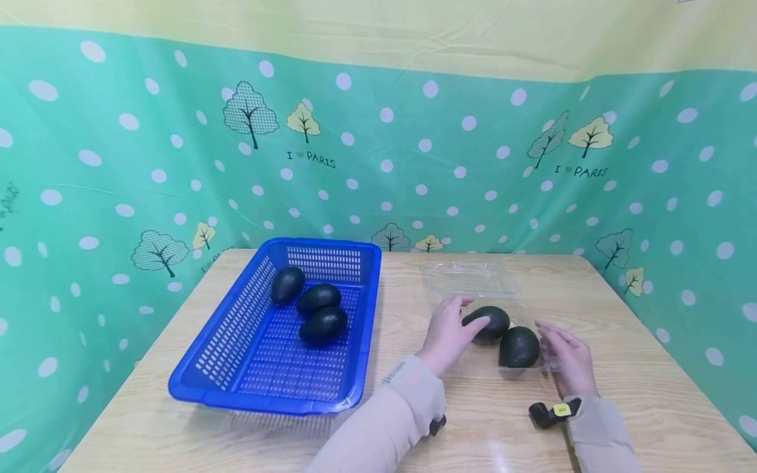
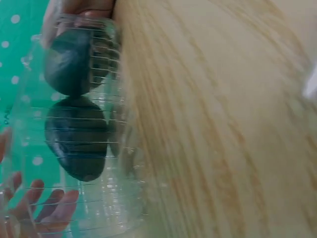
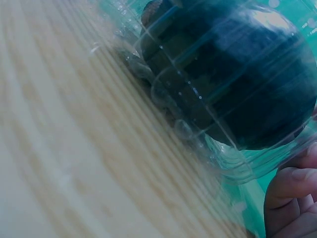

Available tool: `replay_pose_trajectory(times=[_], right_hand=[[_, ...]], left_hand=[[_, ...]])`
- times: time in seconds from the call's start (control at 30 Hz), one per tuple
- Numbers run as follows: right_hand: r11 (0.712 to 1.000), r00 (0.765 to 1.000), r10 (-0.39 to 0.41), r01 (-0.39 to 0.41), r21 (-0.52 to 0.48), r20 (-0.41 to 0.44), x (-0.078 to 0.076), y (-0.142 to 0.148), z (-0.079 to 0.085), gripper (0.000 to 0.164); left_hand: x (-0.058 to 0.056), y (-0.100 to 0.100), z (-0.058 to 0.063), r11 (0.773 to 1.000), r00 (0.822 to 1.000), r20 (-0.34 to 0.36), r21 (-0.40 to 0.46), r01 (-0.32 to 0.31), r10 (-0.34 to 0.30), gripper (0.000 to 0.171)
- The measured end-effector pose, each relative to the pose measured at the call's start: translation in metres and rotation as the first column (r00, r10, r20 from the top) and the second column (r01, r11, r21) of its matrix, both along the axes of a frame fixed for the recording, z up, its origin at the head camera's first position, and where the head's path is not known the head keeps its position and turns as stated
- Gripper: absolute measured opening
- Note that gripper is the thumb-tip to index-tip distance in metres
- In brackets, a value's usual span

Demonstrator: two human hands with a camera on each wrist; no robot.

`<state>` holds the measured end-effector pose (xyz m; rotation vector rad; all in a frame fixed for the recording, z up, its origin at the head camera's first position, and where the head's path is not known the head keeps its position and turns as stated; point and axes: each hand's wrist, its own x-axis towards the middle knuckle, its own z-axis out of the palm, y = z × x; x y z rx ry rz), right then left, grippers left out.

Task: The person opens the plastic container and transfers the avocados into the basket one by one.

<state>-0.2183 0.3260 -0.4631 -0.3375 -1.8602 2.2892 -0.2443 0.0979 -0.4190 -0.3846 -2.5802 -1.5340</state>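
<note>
Two dark avocados lie side by side in a clear plastic container (image 2: 121, 198) on the table. My left hand (image 1: 446, 335) reaches over the container's left side, its thumb across the end of the left avocado (image 1: 493, 322). Through the clear wall in the left wrist view, the fingers (image 2: 57, 210) show loosely spread, apart from the avocado. At the container's right wall, my right hand (image 1: 570, 358) grips the edge beside the right avocado (image 1: 519, 347). Curled right fingers (image 3: 292, 191) appear at the container's corner in the right wrist view.
To the left stands a blue plastic basket (image 1: 363, 328) with slotted walls, holding several things: three avocados (image 1: 323, 325). Behind the container lies another clear plastic piece (image 1: 470, 279). A green dotted curtain (image 1: 414, 164) hangs around the wooden table (image 1: 591, 282).
</note>
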Motion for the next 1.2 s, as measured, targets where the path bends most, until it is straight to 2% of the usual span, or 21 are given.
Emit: replay_pose_trajectory(times=[0.23, 0.33, 0.5, 0.67, 0.9, 0.97, 1.07, 1.2], right_hand=[[0.999, 0.999, -0.033, 0.033, 0.028, -0.001, -0.0012, -0.0005, -0.0009, 0.014], [0.999, 0.999, -0.036, 0.036, 0.025, 0.000, -0.0022, -0.0003, -0.0014, 0.015], [1.000, 1.000, -0.024, 0.024, 0.006, -0.002, -0.0031, 0.0001, -0.0021, 0.017], [1.000, 1.000, 0.016, -0.016, -0.018, -0.020, -0.0019, 0.0009, -0.0027, 0.019], [1.000, 0.999, 0.021, -0.021, -0.009, -0.029, -0.0015, 0.0002, -0.0032, 0.019], [1.000, 0.999, 0.020, -0.020, -0.009, -0.027, -0.0018, 0.0003, -0.0033, 0.019], [1.000, 0.999, 0.021, -0.021, -0.010, -0.024, -0.0021, 0.0006, -0.0032, 0.019], [1.000, 1.000, 0.016, -0.016, -0.011, -0.019, -0.0021, 0.0011, -0.0032, 0.020]], left_hand=[[0.0003, 0.0015, -0.0023, 0.995, 1.000, 0.001, -0.098, 0.006, -0.006, 0.049], [0.0016, 0.0028, -0.0023, 0.985, 1.000, 0.005, -0.174, 0.020, -0.020, 0.053], [0.0030, 0.0045, -0.0058, 0.948, 0.999, -0.005, -0.315, 0.049, -0.053, 0.060], [0.0040, 0.0051, -0.0069, 0.920, 0.998, 0.020, -0.386, 0.069, -0.067, 0.066], [0.0049, 0.0057, -0.0079, 0.855, 0.994, 0.016, -0.508, 0.099, -0.105, 0.078], [0.0046, 0.0061, -0.0081, 0.844, 0.994, 0.015, -0.526, 0.102, -0.111, 0.079], [0.0040, 0.0067, -0.0080, 0.840, 0.994, 0.016, -0.533, 0.103, -0.112, 0.078], [0.0032, 0.0081, -0.0087, 0.850, 0.995, 0.022, -0.518, 0.095, -0.098, 0.074]])
